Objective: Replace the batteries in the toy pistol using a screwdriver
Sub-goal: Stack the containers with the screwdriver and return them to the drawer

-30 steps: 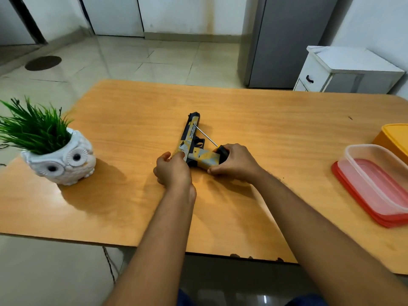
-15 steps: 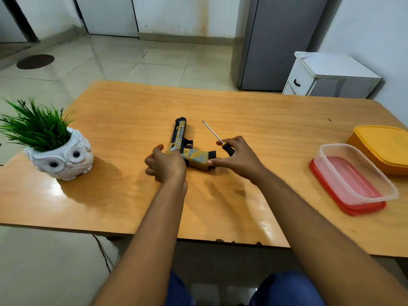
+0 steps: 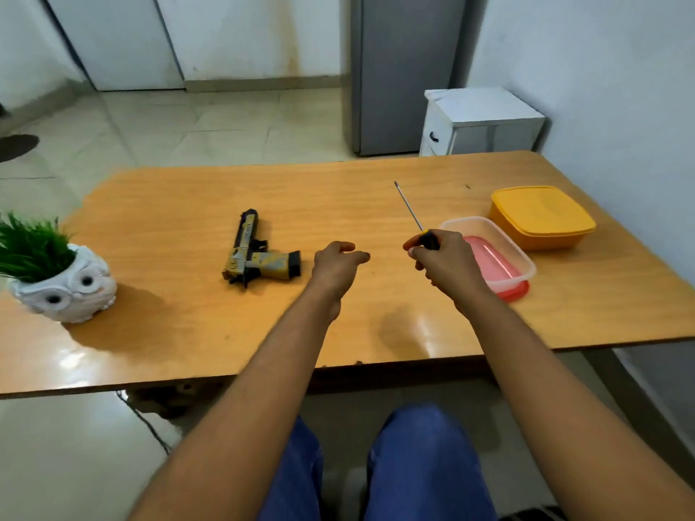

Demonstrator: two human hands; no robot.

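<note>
The yellow and black toy pistol (image 3: 255,257) lies flat on the wooden table (image 3: 188,204), barrel pointing away, grip toward the right. My left hand (image 3: 336,267) hovers just right of the grip, fingers loosely apart, holding nothing. My right hand (image 3: 445,267) is raised further right and grips the black handle of a thin screwdriver (image 3: 410,210), whose metal shaft points up and away. No batteries are visible.
A clear plastic container on a red lid (image 3: 504,253) sits just right of my right hand, with a yellow lidded box (image 3: 541,216) behind it. A white owl pot with a green plant (image 3: 64,283) stands at the table's left. A white cabinet (image 3: 481,122) stands beyond the table.
Both hands have left the pistol, which now lies alone on the table. My right hand carried the screwdriver off to the right. The camera has tilted back, showing my legs.
</note>
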